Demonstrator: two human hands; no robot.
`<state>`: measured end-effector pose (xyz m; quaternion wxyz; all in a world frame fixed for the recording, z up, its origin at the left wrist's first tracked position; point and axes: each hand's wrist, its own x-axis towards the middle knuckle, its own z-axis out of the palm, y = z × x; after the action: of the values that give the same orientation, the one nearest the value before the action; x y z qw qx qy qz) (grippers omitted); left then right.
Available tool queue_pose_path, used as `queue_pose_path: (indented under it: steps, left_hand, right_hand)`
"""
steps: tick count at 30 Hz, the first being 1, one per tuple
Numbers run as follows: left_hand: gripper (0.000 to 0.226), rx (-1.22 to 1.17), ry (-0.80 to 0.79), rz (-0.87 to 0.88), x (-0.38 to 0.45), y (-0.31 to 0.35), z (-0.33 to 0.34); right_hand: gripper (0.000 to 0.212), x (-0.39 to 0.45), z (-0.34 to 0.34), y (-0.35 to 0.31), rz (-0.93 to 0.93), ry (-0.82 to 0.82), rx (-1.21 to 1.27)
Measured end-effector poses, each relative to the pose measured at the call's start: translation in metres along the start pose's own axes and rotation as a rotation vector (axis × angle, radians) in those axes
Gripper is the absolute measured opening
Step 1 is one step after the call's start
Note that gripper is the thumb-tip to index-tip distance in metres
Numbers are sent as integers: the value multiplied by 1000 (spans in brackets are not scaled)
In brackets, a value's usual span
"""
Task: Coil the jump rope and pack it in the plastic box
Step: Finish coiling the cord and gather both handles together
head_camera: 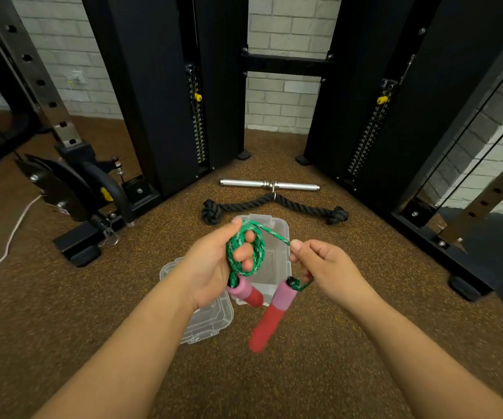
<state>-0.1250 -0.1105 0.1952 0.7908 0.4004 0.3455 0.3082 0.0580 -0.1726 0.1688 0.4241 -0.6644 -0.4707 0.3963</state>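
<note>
The green jump rope (258, 251) is wound in several loops around the fingers of my left hand (211, 267). One pink-and-red handle (245, 293) lies under that hand's palm. My right hand (324, 267) pinches the free strand of rope, which runs taut from the coil. The second pink-and-red handle (270, 317) hangs below my right hand. Both hands are above the clear plastic box (274, 234), which stands open on the floor. Its clear lid (211, 323) lies beside it, partly under my left wrist.
A black knotted triceps rope (274, 204) and a chrome bar (270, 185) lie on the brown speckled floor just beyond the box. Black cable-machine columns (159, 101) stand left and right. A rack foot (84, 249) and a white cord (8, 237) lie at the left.
</note>
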Motion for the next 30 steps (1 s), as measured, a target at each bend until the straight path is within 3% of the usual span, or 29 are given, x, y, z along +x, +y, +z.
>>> queue_pose_path:
  steps: [6, 10, 13, 16, 22, 25, 30]
  left_hand:
    - [38, -327, 51, 27, 3, 5, -7]
    - [43, -331, 90, 100, 3, 6, -7]
    - [47, -165, 122, 121, 4, 3, -7]
    - [59, 213, 168, 87, 8, -9, -10]
    - [76, 956, 218, 99, -7, -15, 1]
    - [77, 999, 194, 55, -12, -12, 6]
    - [82, 763, 73, 18, 2, -12, 11]
  right_hand:
    - [24, -2, 12, 8, 21, -176, -59]
    - [24, -11, 24, 8, 13, -288, -285]
    - [22, -23, 34, -2, -101, -392, -429]
    - [25, -31, 40, -12, -238, -406, -501]
    - [16, -30, 21, -29, -410, -269, -519]
    - [3, -22, -1, -31, -327, -126, -303]
    - [8, -12, -6, -20, -218, -45, -36]
